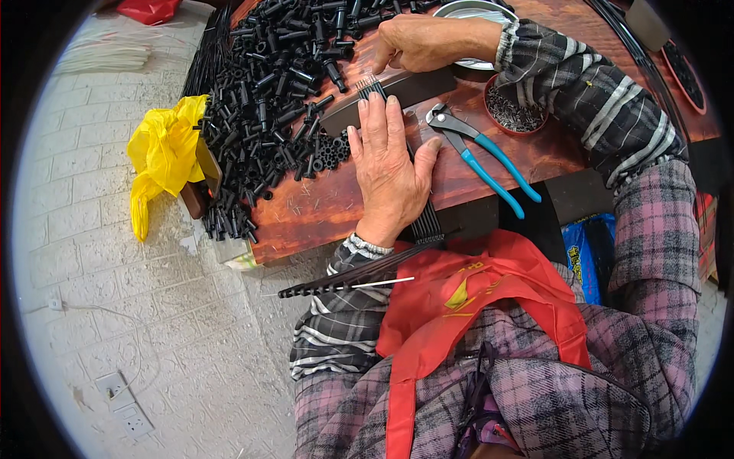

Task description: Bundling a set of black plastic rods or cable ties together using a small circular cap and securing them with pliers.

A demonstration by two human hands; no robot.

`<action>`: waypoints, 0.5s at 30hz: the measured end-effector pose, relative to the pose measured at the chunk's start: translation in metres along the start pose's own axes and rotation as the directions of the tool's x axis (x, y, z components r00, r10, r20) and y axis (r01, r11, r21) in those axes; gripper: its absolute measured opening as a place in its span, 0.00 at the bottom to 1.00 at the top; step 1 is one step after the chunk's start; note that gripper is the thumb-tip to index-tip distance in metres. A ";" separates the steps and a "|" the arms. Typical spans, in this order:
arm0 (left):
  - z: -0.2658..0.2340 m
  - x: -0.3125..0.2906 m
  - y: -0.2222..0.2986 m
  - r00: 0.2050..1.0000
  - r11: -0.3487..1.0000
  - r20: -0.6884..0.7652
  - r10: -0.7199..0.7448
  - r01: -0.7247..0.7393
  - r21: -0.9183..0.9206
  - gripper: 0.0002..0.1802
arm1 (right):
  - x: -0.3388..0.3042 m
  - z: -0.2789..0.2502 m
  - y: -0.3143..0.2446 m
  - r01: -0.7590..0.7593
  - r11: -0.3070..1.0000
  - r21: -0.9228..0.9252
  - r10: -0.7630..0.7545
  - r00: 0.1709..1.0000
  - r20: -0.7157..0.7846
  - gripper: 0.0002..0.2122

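My left hand [388,164] lies flat with fingers outstretched. Its fingertips press on a row of thin black rods [371,90] laid side by side over a long dark block [428,86]. Below the palm the same rods show again, running down toward the table's near edge. At the rods' far ends, pale thin tips stick out. Beside those tips my right hand [420,40] is curled closed, and whatever its fingertips pinch is too small to make out. Blue-handled pliers [489,162] lie just right of my left hand, jaws toward the block.
Black plastic tubes [267,84] are heaped at left. A bowl of small metal pins [514,111] stands under my right sleeve, near a round metal tin [475,11]. A yellow plastic bag [168,149] hangs at the table's left edge. Dark rods [348,275] cross my left forearm.
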State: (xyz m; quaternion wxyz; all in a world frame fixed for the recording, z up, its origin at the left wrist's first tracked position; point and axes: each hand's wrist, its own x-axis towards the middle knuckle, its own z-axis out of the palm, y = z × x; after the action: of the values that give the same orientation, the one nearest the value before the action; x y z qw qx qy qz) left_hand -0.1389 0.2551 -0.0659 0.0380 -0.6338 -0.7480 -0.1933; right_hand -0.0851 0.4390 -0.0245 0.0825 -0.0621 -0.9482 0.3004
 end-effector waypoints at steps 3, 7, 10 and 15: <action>0.000 0.001 0.000 1.000 1.000 0.006 -0.002 0.002 -0.004 0.37 | 0.002 -0.002 0.001 0.014 0.998 -0.060 -0.012 0.999 0.036 0.16; 0.000 0.003 -0.001 1.000 1.000 0.002 0.001 -0.001 -0.006 0.37 | 0.007 0.002 0.008 0.096 0.995 -0.011 -0.096 0.995 -0.013 0.16; 0.001 0.002 -0.004 1.000 1.000 -0.003 0.000 0.000 0.003 0.36 | 0.013 0.003 0.006 0.081 0.996 -0.040 -0.081 0.997 0.002 0.14; 0.006 0.002 -0.001 1.000 1.000 0.004 0.011 -0.010 -0.021 0.36 | 0.015 0.007 0.007 0.041 0.999 -0.014 -0.042 0.995 -0.089 0.11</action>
State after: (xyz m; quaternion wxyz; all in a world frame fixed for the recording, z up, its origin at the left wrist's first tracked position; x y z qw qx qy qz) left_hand -0.1397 0.2592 -0.0708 0.0308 -0.6385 -0.7426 -0.1998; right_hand -0.1011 0.4433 -0.0324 0.1305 -0.0562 -0.9465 0.2896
